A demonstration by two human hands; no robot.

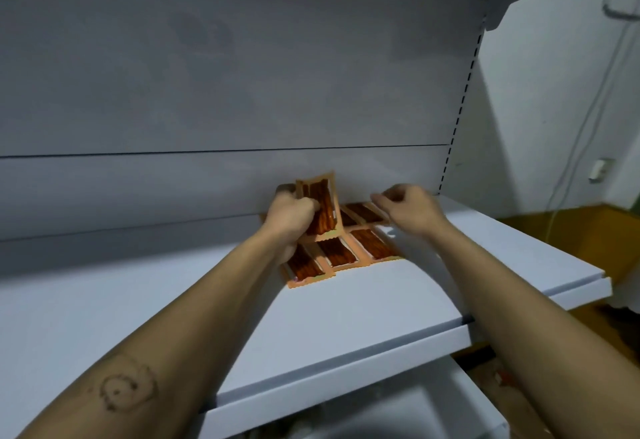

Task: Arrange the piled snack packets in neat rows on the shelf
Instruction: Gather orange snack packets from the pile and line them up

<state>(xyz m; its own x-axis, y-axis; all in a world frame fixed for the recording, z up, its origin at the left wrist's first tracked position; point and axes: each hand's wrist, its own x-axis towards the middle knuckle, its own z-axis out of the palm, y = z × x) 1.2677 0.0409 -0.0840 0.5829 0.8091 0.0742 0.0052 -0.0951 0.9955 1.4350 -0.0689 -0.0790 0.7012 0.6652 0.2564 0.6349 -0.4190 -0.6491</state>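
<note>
Fingers (306, 203) of our left hand (291, 213) are clamped round a stack (322, 208) of packets, held upright close to the back panel (207, 189). The right hand (410, 208) has its fingertips drawn together, seemingly pinching the right end of a back packet (363, 212) that lies flat. This packet sits just left of the right hand, long axis roughly matching the row ahead. Front row (337, 253): three packets flat, side by side. Packets are thin glossy film with orange crimped borders and brown strips inside. Shelf (346, 317) is smooth and white. We judge the right hand nearer the next back slot.
</note>
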